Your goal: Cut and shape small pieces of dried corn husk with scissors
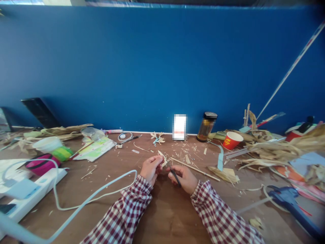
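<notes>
Left hand (151, 168) pinching a pale piece (164, 160) between thumb and fingers; right hand (187, 178), just apart, gripping scissors (175, 177), blades near the piece. Beyond: a stick (195, 168) on the table (162, 217). Right: cup (231, 141), glue gun (286, 198). Left: power strip (39, 188).

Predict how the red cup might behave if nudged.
The red cup would probably slide lightly, since its rim looks thin. It could tip, seeming wider at the rim than the base. Husks beside it might catch it.
</notes>
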The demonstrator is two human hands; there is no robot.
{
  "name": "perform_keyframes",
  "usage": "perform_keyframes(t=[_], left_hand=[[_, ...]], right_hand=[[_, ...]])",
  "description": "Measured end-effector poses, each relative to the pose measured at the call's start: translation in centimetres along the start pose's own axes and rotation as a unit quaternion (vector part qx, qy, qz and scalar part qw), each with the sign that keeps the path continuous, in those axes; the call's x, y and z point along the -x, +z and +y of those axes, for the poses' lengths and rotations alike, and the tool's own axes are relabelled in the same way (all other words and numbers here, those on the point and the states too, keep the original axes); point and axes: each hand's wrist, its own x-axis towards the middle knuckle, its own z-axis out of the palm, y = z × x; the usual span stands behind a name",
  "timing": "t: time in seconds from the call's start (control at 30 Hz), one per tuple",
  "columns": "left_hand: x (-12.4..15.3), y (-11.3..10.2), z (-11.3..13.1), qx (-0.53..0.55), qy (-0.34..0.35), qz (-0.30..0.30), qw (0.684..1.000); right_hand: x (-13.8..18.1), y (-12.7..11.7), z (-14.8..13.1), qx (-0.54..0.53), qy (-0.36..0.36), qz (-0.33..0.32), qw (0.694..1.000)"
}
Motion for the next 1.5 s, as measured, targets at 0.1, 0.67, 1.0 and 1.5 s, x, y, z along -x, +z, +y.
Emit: perform_keyframes(t=[0.1, 0.67, 1.0, 1.5], left_hand=[[-0.05, -0.08, -0.07, 0.0, 0.001, -0.001, 1.0], [0.15, 0.11, 0.16, 0.002, 0.001, -0.007, 1.0], [0.14, 0.06, 0.15, -0.002, -0.004, -0.013, 1.0], [0.05, 0.09, 0.14, 0.0, -0.002, -0.01, 1.0]], right_hand=[[0.01, -0.03, 0.0, 0.011, 0.004, 0.003, 1.0], [-0.03, -0.09, 0.25, 0.022, 0.001, 0.011, 1.0], [-0.08, -0.08, 0.33, 0.026, 0.004, 0.009, 1.0], [-0.09, -0.09, 0.43, 0.044, 0.004, 0.021, 0.999]])
